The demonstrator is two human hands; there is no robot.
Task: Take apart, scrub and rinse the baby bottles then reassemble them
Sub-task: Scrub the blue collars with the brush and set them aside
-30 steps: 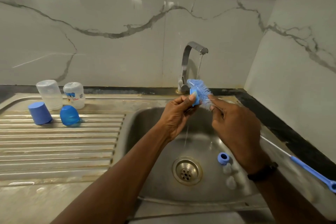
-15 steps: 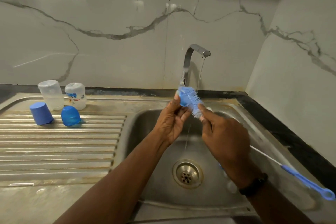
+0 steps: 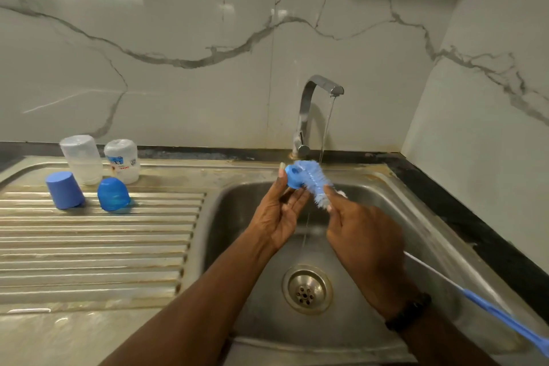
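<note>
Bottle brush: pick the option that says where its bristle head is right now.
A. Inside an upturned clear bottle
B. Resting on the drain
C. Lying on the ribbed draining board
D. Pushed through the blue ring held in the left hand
D: the bottle brush has its bristles against and through the blue ring pinched by the left hand, above the sink, while the right hand grips its stem.

Left hand (image 3: 279,211) pinches small blue plastic bottle collar ring (image 3: 292,178) at fingertips, above stainless steel sink basin (image 3: 237,246). Right hand (image 3: 362,241) grips long blue-handled bottle brush w/ blue bristle head (image 3: 315,184); bristles against the ring, handle runs out lower right. Chrome tap (image 3: 309,116) running, thin stream just beside brush head. Round metal drain strainer (image 3: 307,290) below hands. On ribbed steel drainboard (image 3: 104,246), far left: two clear plastic bottle bodies inverted (image 3: 81,159) (image 3: 122,159), opaque blue cap (image 3: 64,190), translucent blue domed cap (image 3: 113,194). Black wristband (image 3: 408,312) on right wrist.
</note>
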